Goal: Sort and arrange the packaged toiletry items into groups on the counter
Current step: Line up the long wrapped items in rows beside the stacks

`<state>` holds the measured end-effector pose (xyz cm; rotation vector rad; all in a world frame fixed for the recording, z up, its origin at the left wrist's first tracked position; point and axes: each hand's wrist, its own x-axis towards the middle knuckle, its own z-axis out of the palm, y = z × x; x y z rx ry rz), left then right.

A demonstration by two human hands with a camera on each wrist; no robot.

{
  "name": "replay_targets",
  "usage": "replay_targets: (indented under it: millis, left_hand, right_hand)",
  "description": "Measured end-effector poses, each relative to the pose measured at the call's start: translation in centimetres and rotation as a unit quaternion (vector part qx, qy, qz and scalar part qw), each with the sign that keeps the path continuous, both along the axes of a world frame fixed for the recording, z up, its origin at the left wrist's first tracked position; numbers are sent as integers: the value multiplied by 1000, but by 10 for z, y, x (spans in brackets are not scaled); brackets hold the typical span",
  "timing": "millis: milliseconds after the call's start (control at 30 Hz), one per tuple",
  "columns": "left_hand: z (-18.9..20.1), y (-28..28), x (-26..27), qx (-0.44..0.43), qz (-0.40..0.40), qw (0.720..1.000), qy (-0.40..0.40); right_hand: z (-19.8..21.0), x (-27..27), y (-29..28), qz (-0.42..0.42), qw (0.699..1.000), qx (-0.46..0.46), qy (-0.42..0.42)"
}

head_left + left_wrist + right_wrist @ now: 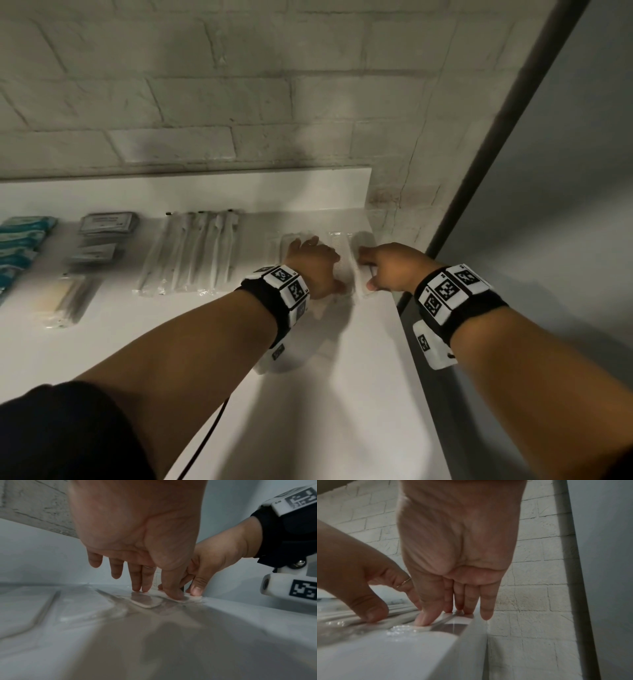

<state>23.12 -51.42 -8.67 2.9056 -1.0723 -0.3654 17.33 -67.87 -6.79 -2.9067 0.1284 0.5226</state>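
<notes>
Both hands (pixel 346 270) press clear pkts (pixel 145 600); contents unreadable, partly hidden

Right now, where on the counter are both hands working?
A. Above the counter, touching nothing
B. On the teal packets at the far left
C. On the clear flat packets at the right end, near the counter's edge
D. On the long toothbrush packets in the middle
C: the left hand and the right hand press their fingertips on the clear flat packets near the right edge of the counter.

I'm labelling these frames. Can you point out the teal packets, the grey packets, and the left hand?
teal packets (pixel 24 236), head view, middle of the stack.
grey packets (pixel 108 222), head view, top packet's face.
left hand (pixel 313 265), head view, back of the hand.
</notes>
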Motion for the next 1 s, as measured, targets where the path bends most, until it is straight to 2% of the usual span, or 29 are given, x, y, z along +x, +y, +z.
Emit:
replay_targets:
  millis: [100,200,367,567,867,1000]
  left_hand:
    - [-2,9,2,-51,3,998,-39]
    - [-2,21,10,-23,19,998,-58]
    - [-1,27,6,43,-2,998,-36]
    - [2,23,0,54,1,999,-7]
    - [2,24,1,48,-7,999,-6]
    - [1,37,2,-6,0,999,-40]
  right_hand:
    - [10,-2,0,-7,999,31,-19]
    - [19,-1,9,-4,996,62,-57]
    - [9,4,34,53,998,-32,-18]
    - [2,7,42,56,997,-57,3]
    - [1,7,41,60,996,-63,0]
    - [11,0,42,79,995,-60,-18]
